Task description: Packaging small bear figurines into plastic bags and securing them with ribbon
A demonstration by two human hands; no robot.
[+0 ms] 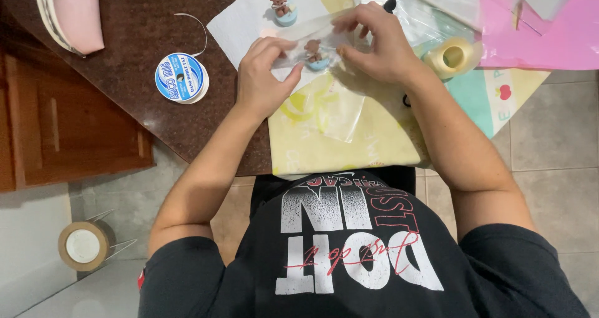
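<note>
Looks like a home: brown stone desk (143, 37), wooden cabinet (68, 131), tiled floor (549, 143), craft tape rolls around.

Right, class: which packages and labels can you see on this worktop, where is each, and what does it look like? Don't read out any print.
Clear plastic bag: held by left hand and right hand, with a small bear figure inside.
Round label: on the tape spool left of the hands, blue and white.
Clear bags: heaped at upper right, see-through.

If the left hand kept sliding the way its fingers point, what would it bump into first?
The left hand points toward the right hand. It would probably first push into the bear figurine inside the clear bag it already pinches.
</note>
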